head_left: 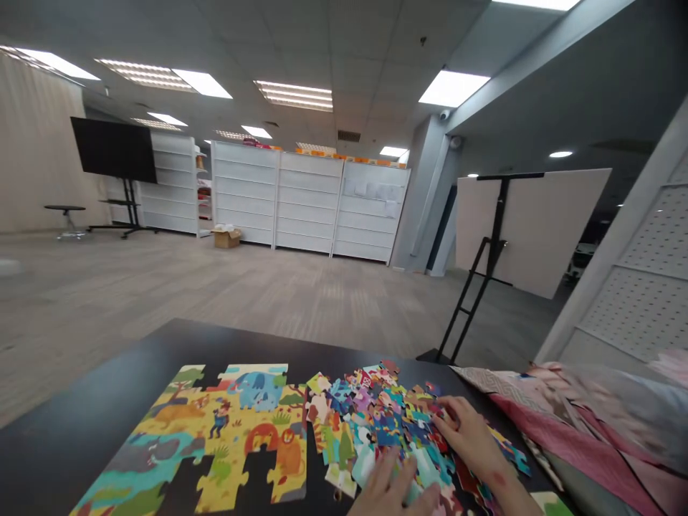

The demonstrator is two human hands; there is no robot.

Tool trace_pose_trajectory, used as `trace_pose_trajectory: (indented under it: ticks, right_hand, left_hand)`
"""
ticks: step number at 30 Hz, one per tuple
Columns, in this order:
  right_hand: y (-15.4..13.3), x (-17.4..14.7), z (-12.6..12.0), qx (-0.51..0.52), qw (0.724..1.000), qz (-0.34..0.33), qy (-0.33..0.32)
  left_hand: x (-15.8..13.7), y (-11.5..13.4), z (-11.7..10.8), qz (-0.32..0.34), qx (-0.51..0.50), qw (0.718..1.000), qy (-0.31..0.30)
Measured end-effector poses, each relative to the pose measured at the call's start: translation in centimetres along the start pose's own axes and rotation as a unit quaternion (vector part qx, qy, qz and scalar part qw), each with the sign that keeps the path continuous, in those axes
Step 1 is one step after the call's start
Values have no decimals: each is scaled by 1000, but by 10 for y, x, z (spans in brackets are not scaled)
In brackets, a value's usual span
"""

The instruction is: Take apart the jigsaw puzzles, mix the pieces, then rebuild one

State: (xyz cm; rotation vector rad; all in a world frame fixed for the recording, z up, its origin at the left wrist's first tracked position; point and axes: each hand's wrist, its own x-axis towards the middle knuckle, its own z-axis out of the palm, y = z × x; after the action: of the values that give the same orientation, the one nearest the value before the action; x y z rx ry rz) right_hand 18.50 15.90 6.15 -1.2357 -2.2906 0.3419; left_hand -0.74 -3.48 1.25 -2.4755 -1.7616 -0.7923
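Both hands are down in the heap of loose puzzle pieces (387, 423) on the dark tabletop (80, 423), so the step in hand looks like sorting through the heap for a piece. The right hand (473, 437) lies flat on the right side of the heap, fingers (448, 410) spread a little and resting on the pieces rather than clamped on any 1 of them. The left hand (395, 491) sits at the near edge of the heap, partly cut off by the bottom of the frame; its fingers lie close together, pressing on the pieces, and I cannot tell whether they pinch 1. The assembled section (215, 437), with its elephant, lions and hippo, lies just left of the heap, touching it along its right side, and it shows open notches along its near edge and at the top. The next move, as I judge it, calls for lifting a single piece clear of the heap and matching its colours and tabs to 1 of those notches. A patterned pink cloth (580, 423) lies at the right of the tabletop.
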Motion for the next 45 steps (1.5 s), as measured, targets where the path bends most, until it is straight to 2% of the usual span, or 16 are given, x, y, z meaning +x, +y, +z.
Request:
trace_pose_trajectory:
  ticks: [3,5,6,9,13,16,19,22,25,27,30,33,35,37,41,45]
  right_hand:
    - [3,2,1,7,1000,4,13]
    - [1,2,0,11,1000,7,22]
    - [0,2,1,10,1000,7,26]
    - [-3,2,1,6,999,7,31]
    - [-4,2,-2,11,999,1,42]
    - [-23,4,-9,19,997,-10,72]
    - [-81,4,-7,30,997,-65,39]
    - [-159,-5,14,38,987,-135,-83]
    - [-208,-14,39,6,976,-126,-180]
    - [-211,-16,48,-17,970,-102,-218]
    - [-191,-8,45,-55,963,-68,-256]
    - [-179,2,38,-82,964,-78,-241]
    - [-189,5,40,-75,967,-105,-221]
    - [-207,4,50,-70,966,-115,-223]
    - [-233,1,72,-109,963,-99,-227]
    - [-220,8,75,-114,967,-93,-207]
  left_hand:
    - [-1,-32,-51,-7,-76,995,-59]
    - [-6,-58,-88,-79,-81,993,-40]
    - [-8,-69,-103,-97,-66,991,-61]
    - [-8,-96,-128,-93,-46,986,-130]
    - [3,-108,-132,-66,-39,984,-158]
    - [10,-113,-135,-48,-41,986,-157]
    - [9,-122,-145,-25,-56,987,-147]
    - [-5,-128,-161,-21,-59,988,-139]
    - [-37,-130,-183,-31,-51,992,-115]
    - [-68,-132,-198,-45,-52,993,-92]
    - [-123,-145,-213,-87,-63,993,-46]
    - [-170,-165,-215,-124,-39,991,38]
    - [-190,-173,-212,-153,-8,983,101]
    - [-202,-174,-209,-172,20,977,126]
    - [-210,-152,-216,-187,36,978,82]
    - [-197,-126,-219,-195,34,980,8]
